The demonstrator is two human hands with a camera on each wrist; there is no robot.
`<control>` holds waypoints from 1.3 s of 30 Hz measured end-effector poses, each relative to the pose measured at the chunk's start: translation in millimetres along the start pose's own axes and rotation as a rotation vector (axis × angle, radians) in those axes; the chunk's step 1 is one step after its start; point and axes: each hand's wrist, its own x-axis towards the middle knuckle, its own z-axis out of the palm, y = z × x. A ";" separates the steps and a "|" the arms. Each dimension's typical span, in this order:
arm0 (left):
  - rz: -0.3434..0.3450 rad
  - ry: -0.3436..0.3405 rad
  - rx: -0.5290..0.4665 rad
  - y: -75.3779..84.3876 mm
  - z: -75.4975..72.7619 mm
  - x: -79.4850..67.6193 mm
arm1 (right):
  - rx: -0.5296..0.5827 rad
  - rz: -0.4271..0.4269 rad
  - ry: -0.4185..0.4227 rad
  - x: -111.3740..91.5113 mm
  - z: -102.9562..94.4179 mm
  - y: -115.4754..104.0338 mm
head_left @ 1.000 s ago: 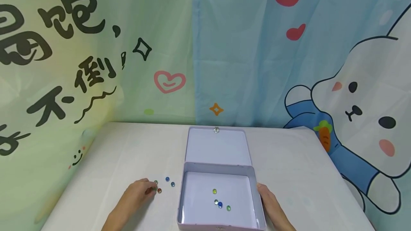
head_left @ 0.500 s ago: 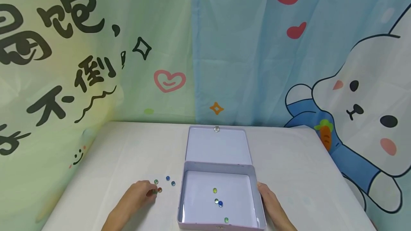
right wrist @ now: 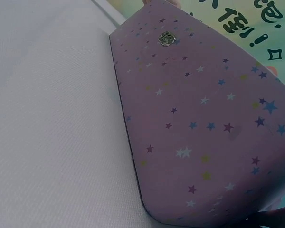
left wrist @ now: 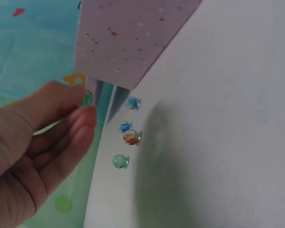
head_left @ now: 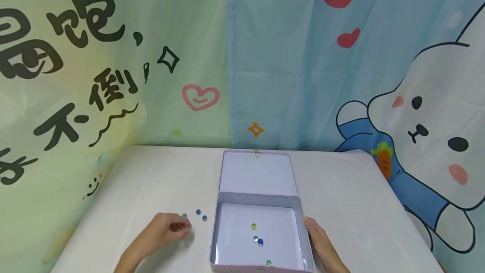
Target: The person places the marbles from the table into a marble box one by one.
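Observation:
My left hand (head_left: 166, 228) pinches a green glass marble (left wrist: 88, 98) between thumb and fingertips, just above the table left of an opened tin box (head_left: 258, 198). Beneath it on the table lie two blue marbles (left wrist: 132, 102), a red-orange marble (left wrist: 132, 137) and a pale green marble (left wrist: 120, 161). In the head view the red-orange one is hidden by the hand. Several marbles are inside the box, including a yellow-green marble (head_left: 254, 226) and a dark blue marble (head_left: 260, 242). My right hand (head_left: 321, 239) rests against the box's right wall, fingers extended along it.
The box's lid (head_left: 258, 174) lies folded back, with a metal clasp (head_left: 255, 153) at its far edge. A white cloth (head_left: 341, 193) covers the table. Behind hangs a printed curtain (head_left: 273, 54).
My left hand has lifted slightly and shifted right with the green marble. One green marble in the box has rolled toward the front wall. The right hand stays put.

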 end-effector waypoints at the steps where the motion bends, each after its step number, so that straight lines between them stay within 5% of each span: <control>1: -0.004 -0.006 -0.041 1.3 -0.8 0.1 | -0.004 -0.010 0.002 0.2 -0.2 0.4; 7: -0.058 -0.059 -0.217 11.9 -6.1 5.6 | -0.008 -0.014 -0.005 1.5 -0.7 1.5; 15: -0.099 -0.136 -0.287 26.5 -11.5 25.1 | 0.004 0.007 -0.029 3.7 -2.7 0.3; 29: 0.005 -0.337 -0.221 54.1 -11.2 74.8 | 0.012 -0.027 -0.004 0.9 -2.1 -1.0; 39: 0.093 -0.503 -0.096 81.0 5.7 122.6 | 0.003 -0.009 -0.013 1.0 -2.0 0.2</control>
